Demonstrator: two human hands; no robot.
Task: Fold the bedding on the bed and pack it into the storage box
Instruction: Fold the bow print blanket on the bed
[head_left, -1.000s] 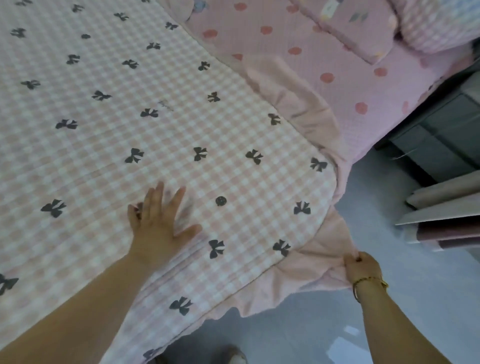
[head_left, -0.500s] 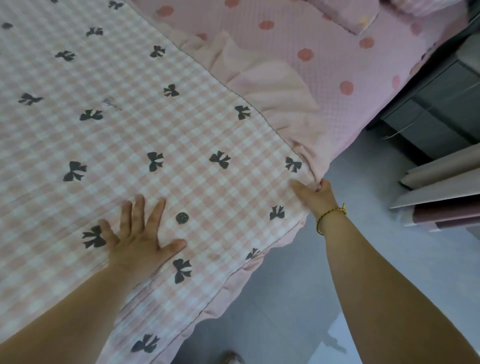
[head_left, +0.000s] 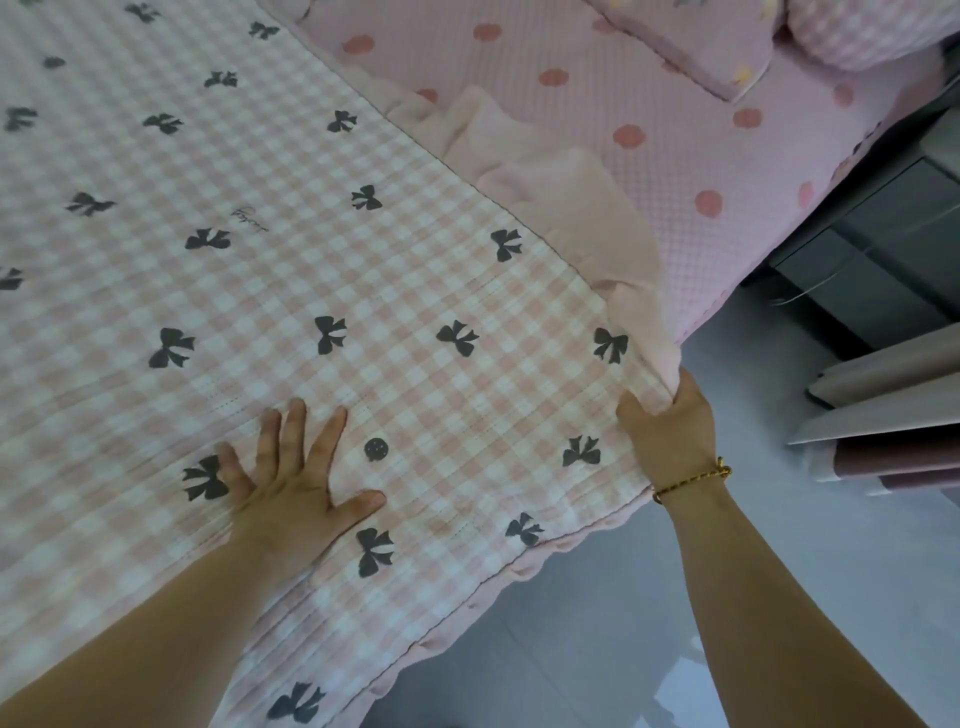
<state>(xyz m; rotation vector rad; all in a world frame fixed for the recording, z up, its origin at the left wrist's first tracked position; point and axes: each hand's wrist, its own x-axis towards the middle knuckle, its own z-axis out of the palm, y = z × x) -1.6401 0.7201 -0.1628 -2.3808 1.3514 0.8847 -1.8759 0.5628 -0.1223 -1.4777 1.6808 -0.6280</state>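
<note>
The checked quilt (head_left: 311, 234) with black bows lies spread flat on the bed (head_left: 675, 130), and its corner sits right at the bed's near edge. The left hand (head_left: 296, 493) rests flat on the quilt close to that edge, fingers (head_left: 291, 431) straight and spread, holding nothing. The right hand (head_left: 670, 426) grips the quilt's corner. Its fingers look curled under the cloth, though they are mostly hidden. If the corner gets pulled over while the flat hand lifts, the quilt may slide and fold crooked. It could also slip down to the floor (head_left: 675, 597).
</note>
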